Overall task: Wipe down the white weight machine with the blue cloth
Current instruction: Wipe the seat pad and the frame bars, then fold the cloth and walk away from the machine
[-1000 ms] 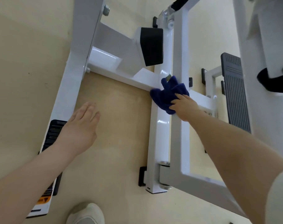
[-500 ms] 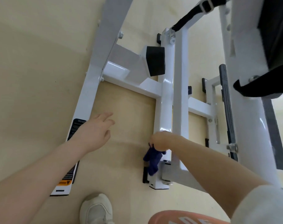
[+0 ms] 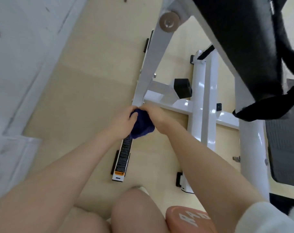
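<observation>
At the centre of the frame both hands meet on the blue cloth (image 3: 142, 126). The left hand (image 3: 124, 122) has its fingers curled closed around the cloth's left side, thumb pressed over the top. The right hand (image 3: 153, 115) grips the cloth's upper right edge with fingers bent shut; its fingertips are hidden behind the fabric. The cloth is dark blue, bunched into a rumpled wad, hanging between the two hands above the floor rail (image 3: 126, 148) that carries a black and orange label. The white weight machine (image 3: 204, 98) fills the centre and right of the frame, its glossy tubes crossing on the pale floor (image 3: 85, 91).
</observation>
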A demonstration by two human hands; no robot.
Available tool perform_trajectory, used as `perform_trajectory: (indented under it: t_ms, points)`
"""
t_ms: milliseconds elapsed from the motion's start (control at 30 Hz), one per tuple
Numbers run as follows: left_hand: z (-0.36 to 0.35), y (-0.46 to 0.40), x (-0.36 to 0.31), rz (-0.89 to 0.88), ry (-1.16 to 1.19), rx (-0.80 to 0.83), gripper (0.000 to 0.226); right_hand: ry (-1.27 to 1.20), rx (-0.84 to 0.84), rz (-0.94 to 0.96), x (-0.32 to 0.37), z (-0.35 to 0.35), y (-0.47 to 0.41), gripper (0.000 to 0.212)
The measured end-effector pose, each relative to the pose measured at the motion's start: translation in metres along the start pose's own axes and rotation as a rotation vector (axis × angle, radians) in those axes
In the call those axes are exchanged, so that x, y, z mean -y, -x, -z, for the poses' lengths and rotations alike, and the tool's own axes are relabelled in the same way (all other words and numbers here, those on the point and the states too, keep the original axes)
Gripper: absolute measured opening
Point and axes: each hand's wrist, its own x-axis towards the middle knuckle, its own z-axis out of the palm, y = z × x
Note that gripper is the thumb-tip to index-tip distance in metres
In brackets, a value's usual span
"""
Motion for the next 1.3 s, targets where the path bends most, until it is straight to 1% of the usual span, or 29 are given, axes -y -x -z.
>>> perform_trajectory:
  t_ms: [100, 167, 233, 267, 333, 400, 500, 567, 600, 667, 733, 800, 833, 900, 1000, 1067, 1133, 1167, 1233, 1300]
  points:
    - [0.022, 0.013, -0.024, 0.05, -0.03, -0.011, 0.031, -0.023, -0.035, 0.029, 0.03, 0.001, 0.026, 0.024]
    - [0.035, 0.024, -0.039, 0.054, -0.122, 0.037, 0.027, 0.068, -0.064, 0.064, 0.044, 0.003, 0.044, 0.014]
    - [0.046, 0.034, -0.057, 0.048, -0.199, 0.076, 0.021, 0.175, -0.074, 0.108, 0.055, 0.003, 0.063, 0.017]
    - [0.05, 0.038, -0.067, 0.049, -0.21, 0.09, 0.018, 0.216, -0.093, 0.123, 0.059, 0.005, 0.07, 0.019]
    - [0.059, 0.049, -0.089, 0.082, -0.197, 0.11, 0.014, 0.281, -0.165, 0.137, 0.069, 0.007, 0.093, 0.016]
    - [0.073, 0.064, -0.114, 0.107, -0.201, 0.104, 0.011, 0.346, -0.216, 0.166, 0.083, 0.008, 0.121, 0.015]
    - [0.097, 0.087, -0.153, 0.104, -0.188, 0.086, 0.006, 0.433, -0.169, 0.203, 0.111, 0.014, 0.17, 0.023]
    - [0.114, 0.104, -0.181, 0.103, -0.203, 0.095, 0.004, 0.415, -0.105, 0.184, 0.133, 0.022, 0.201, 0.024]
    - [0.123, 0.112, -0.197, 0.099, -0.206, 0.107, 0.004, 0.401, -0.076, 0.175, 0.145, 0.027, 0.216, 0.023]
    - [0.139, 0.127, -0.226, 0.073, -0.185, 0.136, 0.013, 0.429, -0.007, 0.183, 0.17, 0.039, 0.243, 0.024]
    - [0.152, 0.141, -0.252, 0.051, -0.209, 0.183, 0.02, 0.57, 0.058, 0.219, 0.194, 0.05, 0.266, 0.03]
    - [0.161, 0.151, -0.272, 0.034, -0.275, 0.232, 0.02, 0.772, 0.077, 0.281, 0.215, 0.057, 0.283, 0.034]
    - [0.164, 0.154, -0.281, 0.021, -0.299, 0.236, 0.022, 0.858, 0.071, 0.323, 0.223, 0.059, 0.289, 0.034]
    - [0.171, 0.158, -0.296, -0.02, -0.33, 0.182, 0.028, 0.947, 0.006, 0.42, 0.236, 0.064, 0.3, 0.031]
    - [0.181, 0.165, -0.314, -0.062, -0.31, 0.055, 0.023, 0.926, -0.153, 0.545, 0.253, 0.07, 0.316, 0.021]
    - [0.188, 0.172, -0.323, -0.068, -0.277, 0.02, 0.026, 0.936, -0.227, 0.578, 0.263, 0.075, 0.325, 0.013]
    - [0.193, 0.179, -0.329, -0.099, -0.297, 0.005, 0.029, 0.951, -0.265, 0.583, 0.271, 0.082, 0.331, 0.01]
    - [0.194, 0.182, -0.333, -0.119, -0.313, 0.01, 0.031, 0.929, -0.25, 0.567, 0.275, 0.086, 0.334, 0.01]
    - [0.196, 0.185, -0.338, -0.137, -0.348, 0.04, 0.033, 0.865, -0.163, 0.524, 0.278, 0.095, 0.34, 0.011]
    - [0.199, 0.186, -0.341, -0.15, -0.453, 0.083, 0.029, 0.83, -0.074, 0.511, 0.28, 0.104, 0.345, 0.01]
